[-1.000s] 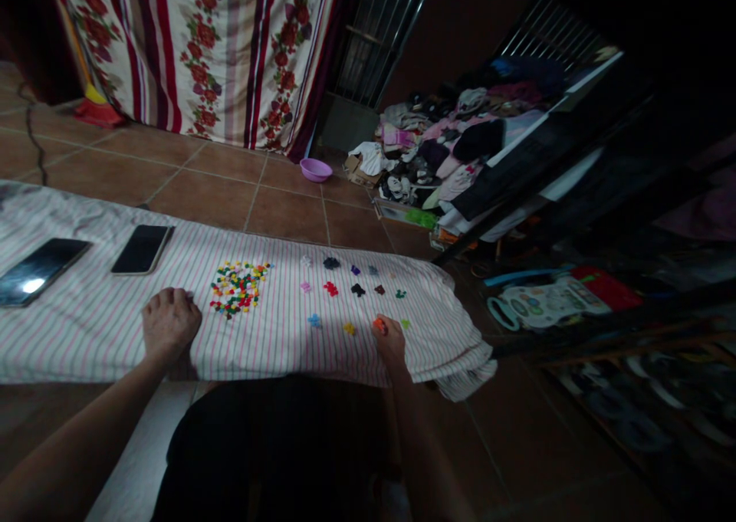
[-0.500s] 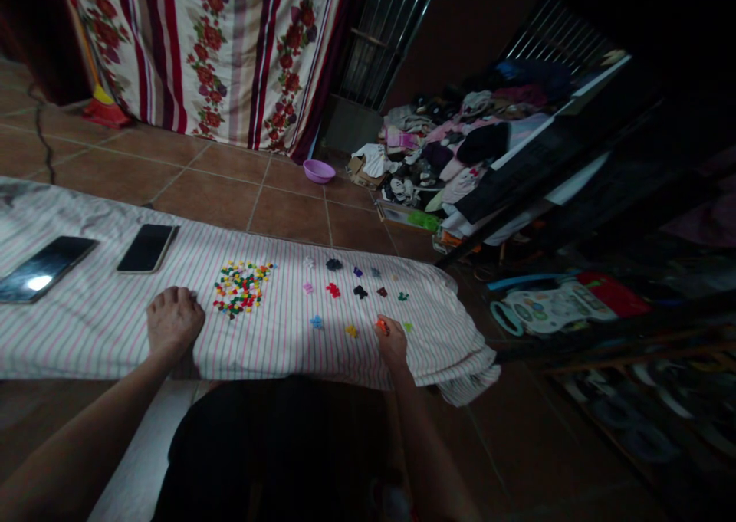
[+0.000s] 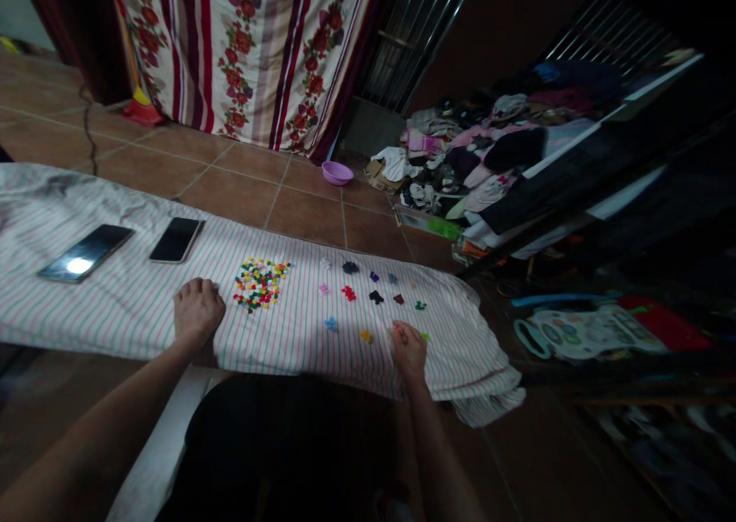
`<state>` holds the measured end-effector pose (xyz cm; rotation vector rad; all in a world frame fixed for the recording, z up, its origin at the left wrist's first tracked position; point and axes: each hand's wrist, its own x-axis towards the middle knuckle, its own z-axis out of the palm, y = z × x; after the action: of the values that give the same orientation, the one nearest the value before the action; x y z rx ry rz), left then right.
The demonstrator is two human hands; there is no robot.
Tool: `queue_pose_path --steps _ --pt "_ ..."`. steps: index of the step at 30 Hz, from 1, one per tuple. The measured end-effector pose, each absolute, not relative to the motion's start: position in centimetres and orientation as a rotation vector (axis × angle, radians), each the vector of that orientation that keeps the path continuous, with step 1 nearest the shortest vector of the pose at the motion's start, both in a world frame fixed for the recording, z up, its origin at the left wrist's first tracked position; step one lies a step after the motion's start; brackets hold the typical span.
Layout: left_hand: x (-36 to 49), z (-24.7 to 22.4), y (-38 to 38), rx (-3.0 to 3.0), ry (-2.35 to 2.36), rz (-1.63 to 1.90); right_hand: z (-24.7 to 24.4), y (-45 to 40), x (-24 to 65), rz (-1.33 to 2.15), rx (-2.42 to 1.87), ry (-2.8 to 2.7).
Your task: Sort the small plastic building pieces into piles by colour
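Observation:
My right hand [image 3: 409, 351] is low over the cloth's right part, fingers pinched around small orange pieces [image 3: 399, 331] that they partly cover. A light green cluster [image 3: 425, 336] lies just beside it, a yellow one [image 3: 366, 336] to its left. My left hand [image 3: 198, 307] rests on the cloth, fingers curled under; what they may hold is hidden. A loose pile of mixed-colour small pieces [image 3: 261, 283] lies to its right. Between pile and right hand are colour-sorted clusters, among them blue [image 3: 330, 324], red [image 3: 348, 293] and black [image 3: 376, 297].
A striped cloth [image 3: 304, 353] covers the long bench. Two phones, one reflecting light [image 3: 86, 254] and one dark [image 3: 176, 240], lie at its left. On the tiled floor beyond stand a purple basin [image 3: 337, 173] and a heap of clothes [image 3: 460, 154].
The whole view has shifted, moving the scene rightward. My right fingers now cover more of the orange pieces. My left hand stays resting on the cloth.

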<state>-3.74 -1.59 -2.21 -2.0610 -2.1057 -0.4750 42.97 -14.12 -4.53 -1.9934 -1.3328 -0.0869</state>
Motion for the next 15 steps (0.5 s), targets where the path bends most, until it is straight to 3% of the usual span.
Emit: queue_pose_path --steps 8,15 --pt "-3.8 -2.5 -1.4 -2.091 -2.138 -0.532 -2.9 -11.9 37.3 -0.134 -1.893 -1.412" --pt "-3.9 -2.6 -1.2 -2.085 -2.146 -0.523 -2.9 -8.7 29.2 0.179 -1.731 -1.571"
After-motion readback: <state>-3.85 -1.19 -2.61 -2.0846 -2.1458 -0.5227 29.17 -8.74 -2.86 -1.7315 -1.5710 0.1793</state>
